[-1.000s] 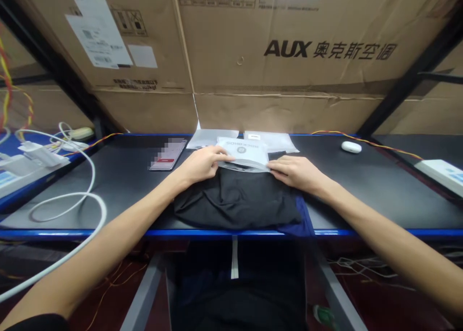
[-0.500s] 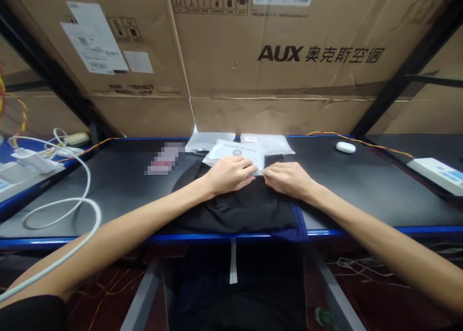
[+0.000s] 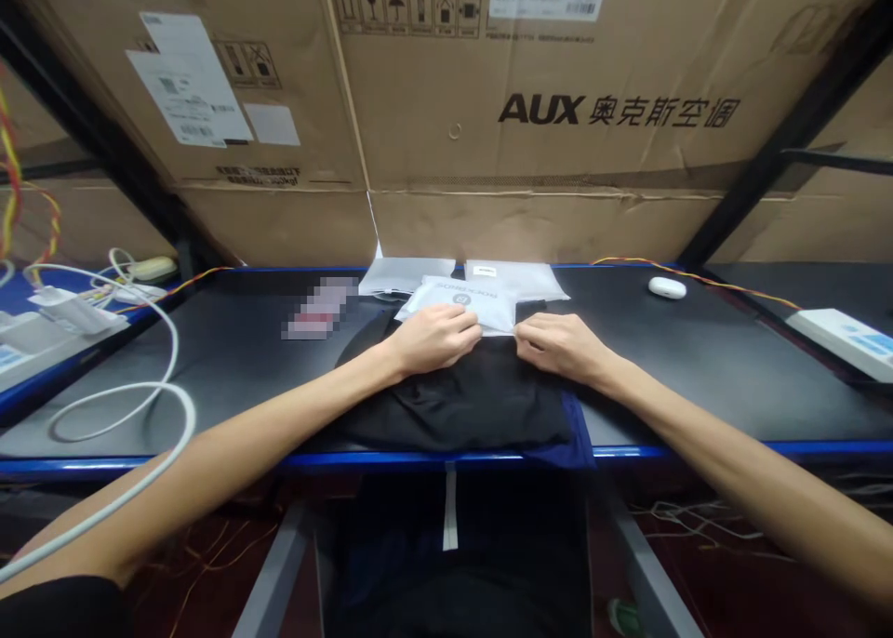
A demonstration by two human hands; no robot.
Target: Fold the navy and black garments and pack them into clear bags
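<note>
A folded black garment (image 3: 460, 401) lies at the front middle of the dark table (image 3: 698, 359). A white plastic packaging bag (image 3: 467, 303) with grey print rests on its far edge. My left hand (image 3: 433, 338) has curled fingers gripping the near left edge of the bag against the cloth. My right hand (image 3: 558, 345) pinches the bag's near right edge where it meets the garment. Both hands sit close together on the garment's far edge.
Two more white bags (image 3: 516, 278) lie behind. A phone (image 3: 317, 311) is left of the garment, a white earbud case (image 3: 666, 286) at right. A white cable (image 3: 126, 396) loops at left. Cardboard boxes (image 3: 530, 108) wall the back. A white device (image 3: 847, 338) sits far right.
My left hand moved right and nearer, from the bag's left corner to its near edge beside my right hand. The bag shifted slightly away and the garment flattened.
</note>
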